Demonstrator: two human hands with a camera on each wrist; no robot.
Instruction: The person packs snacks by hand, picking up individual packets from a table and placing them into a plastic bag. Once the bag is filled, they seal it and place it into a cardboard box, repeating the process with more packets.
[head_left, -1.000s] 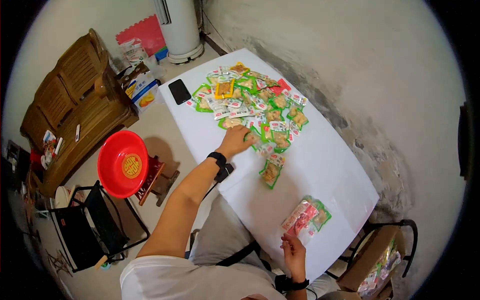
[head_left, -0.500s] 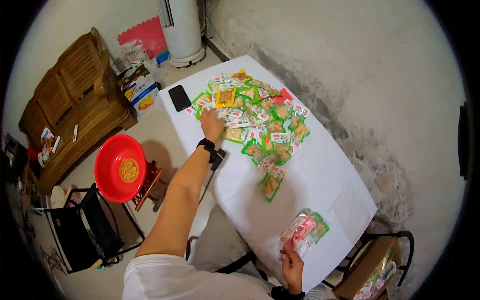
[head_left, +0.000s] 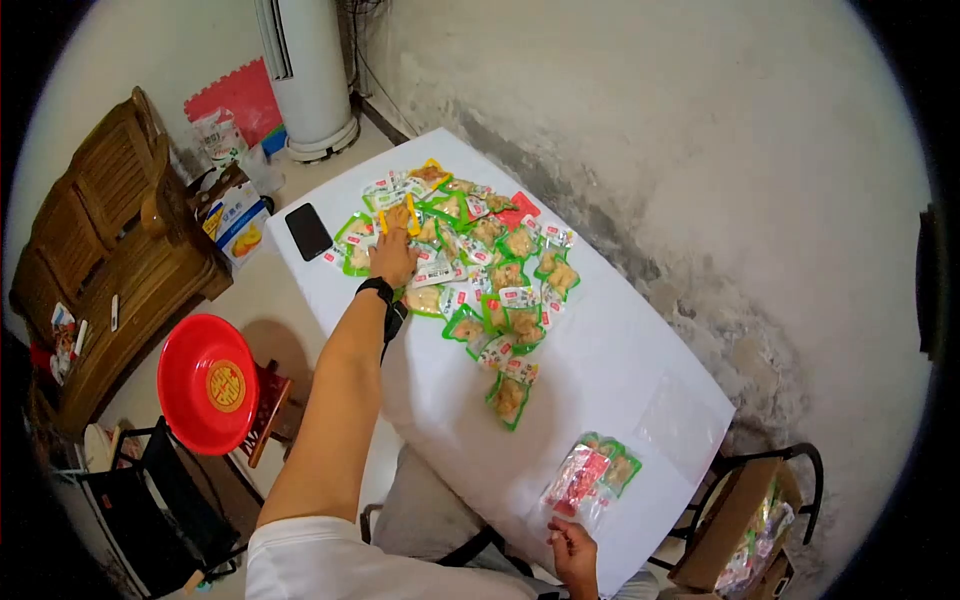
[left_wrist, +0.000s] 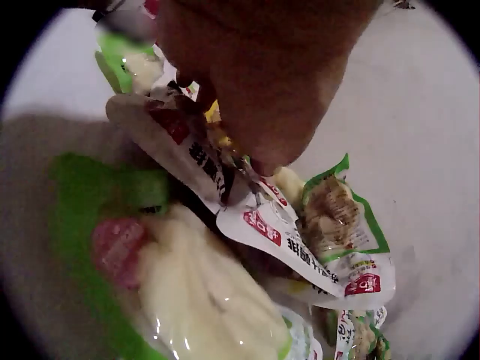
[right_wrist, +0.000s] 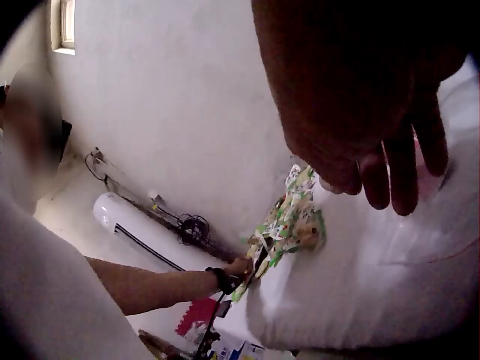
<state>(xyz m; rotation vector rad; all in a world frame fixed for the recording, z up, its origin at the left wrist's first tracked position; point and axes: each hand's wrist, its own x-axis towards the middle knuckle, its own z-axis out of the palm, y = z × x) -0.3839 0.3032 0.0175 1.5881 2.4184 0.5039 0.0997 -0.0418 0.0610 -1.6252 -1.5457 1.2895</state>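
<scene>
Reaching over the white bench [head_left: 612, 368], left hand [head_left: 392, 255] rests on the snack packet pile [head_left: 500, 275] at the far end, grip unclear, while right hand [head_left: 572, 545], fingers loose and empty, sits just beside a small packet stack [head_left: 590, 472] at near edge.

The table [head_left: 620, 360] wears plain white, and the packets [head_left: 500, 290] heaped at its 11 o'clock are mostly green-bordered with white labels printed red, a yellow-bordered packet [head_left: 432, 167] and a red packet [head_left: 520, 207] among them. At 5 o'clock lies a pink-red and green bundle [head_left: 592, 470], at 10 o'clock a black phone [head_left: 308, 231], and off at 8 o'clock a glossy red basin [head_left: 208, 382] with a gold emblem.
</scene>
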